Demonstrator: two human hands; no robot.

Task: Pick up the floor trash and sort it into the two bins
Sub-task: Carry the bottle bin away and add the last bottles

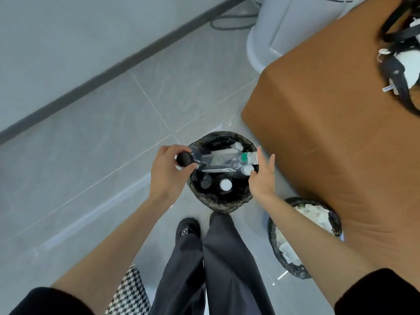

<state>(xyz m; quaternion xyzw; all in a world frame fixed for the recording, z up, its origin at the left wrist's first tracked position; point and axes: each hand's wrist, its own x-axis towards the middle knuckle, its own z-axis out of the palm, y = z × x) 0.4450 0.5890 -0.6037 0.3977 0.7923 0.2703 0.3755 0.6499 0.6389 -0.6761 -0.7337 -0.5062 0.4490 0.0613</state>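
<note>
Head view: left hand (167,169) grips bottle (200,159) over bin (236,204)

I see both forearms bare, with black sleeves (375,294) pushed up near the elbows. The left hand (168,171) and right hand (261,178) wear no gloves. Below them are dark grey trousers (218,264), a black shoe (187,227), and a black-and-white houndstooth hem (129,294).

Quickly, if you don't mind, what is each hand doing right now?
Left hand: closed on the black-capped bottle over the bottle bin.
Right hand: open, fingers spread at the white-capped bottle; no clear grip.
</note>
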